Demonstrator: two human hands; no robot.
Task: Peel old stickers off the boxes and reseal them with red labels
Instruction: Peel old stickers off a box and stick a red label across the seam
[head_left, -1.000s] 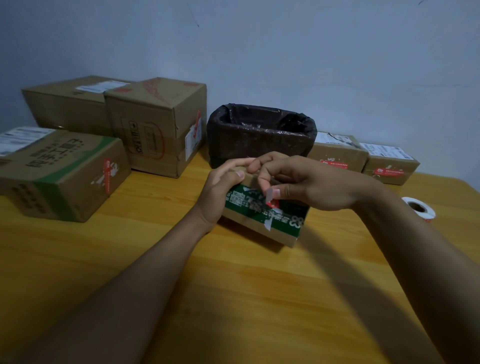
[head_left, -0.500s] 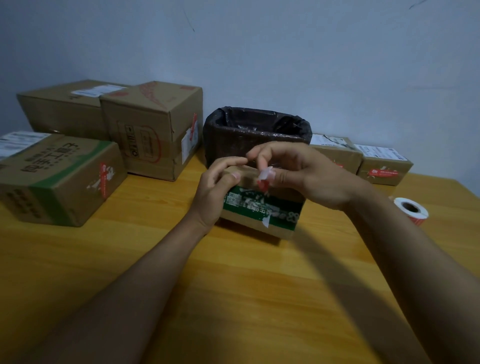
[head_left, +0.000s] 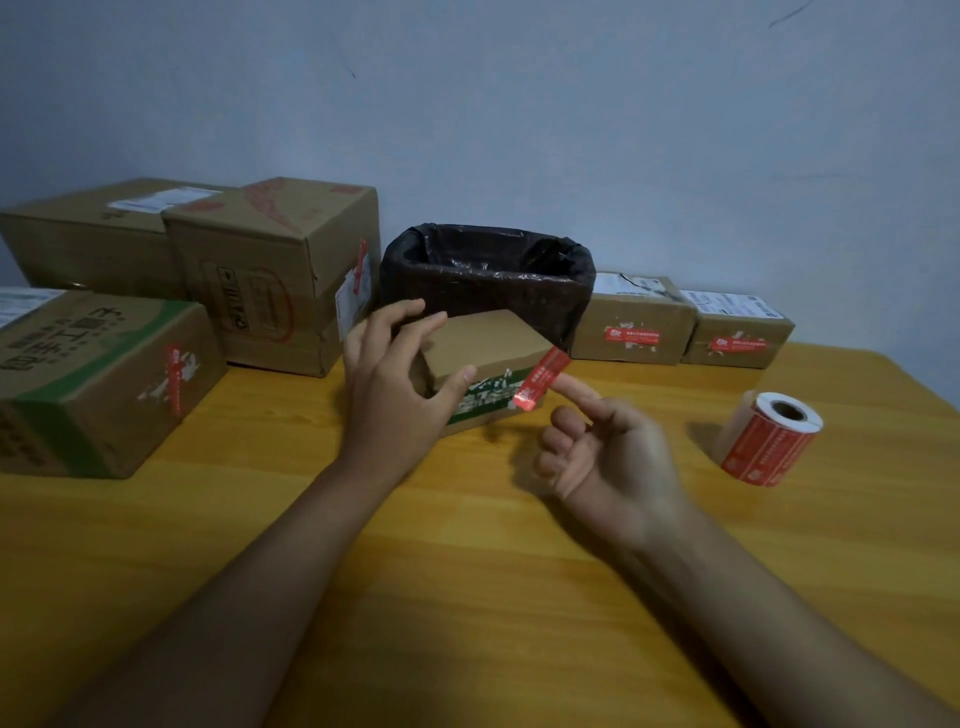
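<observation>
- Nearest, two bare forearms reach forward over the wooden table (head_left: 467, 597), one from each lower corner of the view.
- The right hand (head_left: 608, 457) is palm-up just in front and to the right of the small box (head_left: 488, 358). Its forefinger is stretched out, and a red label (head_left: 540, 387) sticks to the fingertip and stands up at a slant. The other fingers are loosely curled and hold nothing.
- The label's lower end overlaps the small box's near right corner; whether it touches the cardboard cannot be told.
- The left hand (head_left: 395, 384) is at the small box's left side, fingers spread and relaxed. Its thumb tip lies at the box's near top edge and the fingers are around the far left corner; a firm grip is not visible.
- The small box sits on the table with its plain brown top closed and a green printed band along its front face.
- Right of the small box, well apart, a roll of red labels (head_left: 769, 441) lies on its side.
- Left of the small box stands a large carton with green print (head_left: 98, 379), bearing a red label on its side.
- Directly behind the small box is a dark basket lined with a black bag (head_left: 488, 275).
- Behind and to the right are two low cartons (head_left: 634, 322) and (head_left: 737, 332), each with a red label on the front.
- Behind and to the left, against the wall (head_left: 519, 114), stand two more big cartons (head_left: 280, 270) and (head_left: 88, 234).
</observation>
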